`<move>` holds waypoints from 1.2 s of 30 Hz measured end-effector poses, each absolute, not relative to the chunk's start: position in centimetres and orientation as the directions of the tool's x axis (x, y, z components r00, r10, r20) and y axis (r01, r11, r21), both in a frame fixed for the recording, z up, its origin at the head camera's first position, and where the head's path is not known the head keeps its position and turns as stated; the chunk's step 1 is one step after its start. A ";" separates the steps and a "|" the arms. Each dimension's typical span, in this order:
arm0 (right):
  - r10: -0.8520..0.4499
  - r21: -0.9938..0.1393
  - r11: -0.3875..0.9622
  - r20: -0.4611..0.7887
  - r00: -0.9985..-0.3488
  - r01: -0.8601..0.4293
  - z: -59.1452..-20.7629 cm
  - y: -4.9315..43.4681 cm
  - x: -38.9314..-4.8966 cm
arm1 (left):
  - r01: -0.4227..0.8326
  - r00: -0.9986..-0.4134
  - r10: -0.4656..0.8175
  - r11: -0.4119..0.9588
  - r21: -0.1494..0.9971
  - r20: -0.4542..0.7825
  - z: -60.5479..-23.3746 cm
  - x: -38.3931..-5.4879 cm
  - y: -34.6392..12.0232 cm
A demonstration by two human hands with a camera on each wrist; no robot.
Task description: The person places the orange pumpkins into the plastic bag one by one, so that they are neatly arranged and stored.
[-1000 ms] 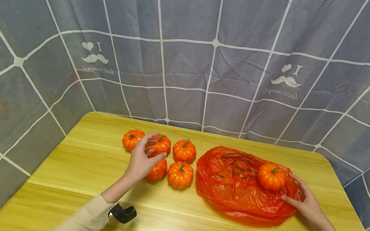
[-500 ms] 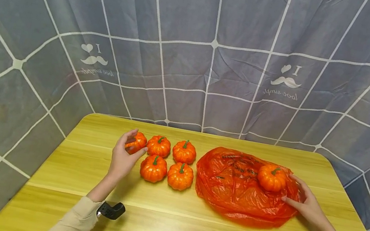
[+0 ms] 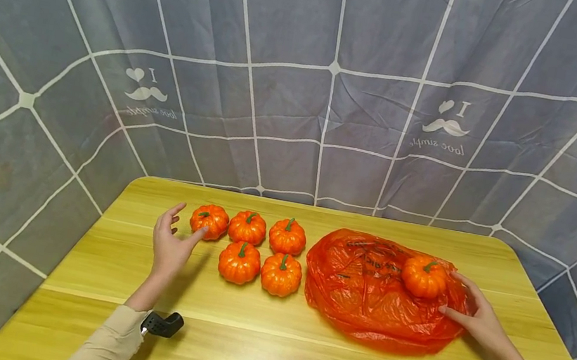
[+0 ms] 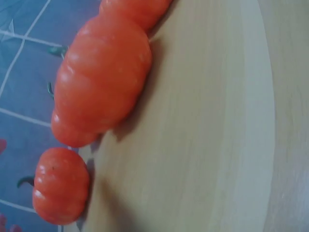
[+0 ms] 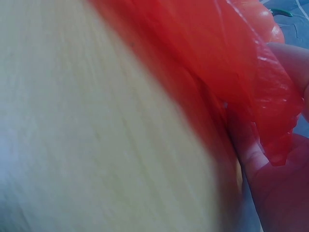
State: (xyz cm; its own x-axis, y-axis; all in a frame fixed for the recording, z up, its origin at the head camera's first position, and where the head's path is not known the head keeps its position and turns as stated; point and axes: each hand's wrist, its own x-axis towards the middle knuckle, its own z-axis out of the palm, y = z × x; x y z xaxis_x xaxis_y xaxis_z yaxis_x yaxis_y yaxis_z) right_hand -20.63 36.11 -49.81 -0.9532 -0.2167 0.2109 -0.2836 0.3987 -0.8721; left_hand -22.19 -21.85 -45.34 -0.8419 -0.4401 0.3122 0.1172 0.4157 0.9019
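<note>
My left hand is raised beside the leftmost orange pumpkin, fingers spread and holding nothing; its thumb tip overlaps that pumpkin in the head view, and contact cannot be judged. At the right, my right hand holds the edge of a crumpled red plastic bag, its film lying between thumb and fingers in the right wrist view. Close to those fingers one small pumpkin sits at the bag's right part; whether on it or in its mouth is unclear. Pumpkins also show in the left wrist view.
Several more pumpkins with green stems stand left of the bag: two behind and two in front. A wooden table carries everything. Grey-blue cloth with white lines hangs behind and at the sides.
My left hand has moved left, from over the pumpkins, past the leftmost one, to its left side. That pumpkin looks unmoved. My right hand and the bag stay in place.
</note>
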 end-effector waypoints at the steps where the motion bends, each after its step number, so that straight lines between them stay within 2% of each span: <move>1: -0.218 -0.873 0.396 0.213 -0.953 -0.286 -49.8 36.1 -20.7 | 0.102 -0.847 -0.441 0.415 0.904 0.298 -45.5 -22.3 -22.0; 12: -0.225 -0.893 0.337 0.232 -0.946 -0.300 -50.4 36.2 -20.9 | -0.022 -0.948 -0.305 0.361 0.932 0.096 -46.5 -23.1 -23.3; 24: -0.221 -0.883 0.361 0.233 -0.947 -0.301 -50.3 36.2 -20.8 | -0.057 -0.970 -0.243 0.253 0.966 0.006 -47.1 -24.9 -24.3; 36: -0.226 -0.881 0.359 0.238 -0.945 -0.308 -50.5 36.4 -21.0 | -0.057 -0.981 -0.194 0.296 0.953 0.002 -48.0 -26.0 -24.5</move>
State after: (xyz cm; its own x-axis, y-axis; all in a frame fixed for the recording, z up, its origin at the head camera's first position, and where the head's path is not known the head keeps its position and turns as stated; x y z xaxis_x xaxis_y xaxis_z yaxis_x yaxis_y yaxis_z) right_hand -21.03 36.44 -50.52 -0.9446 -0.2262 0.2379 -0.3080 0.3594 -0.8809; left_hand -25.99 -24.52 -48.01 -0.9811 -0.1936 0.0018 -0.0567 0.2962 0.9534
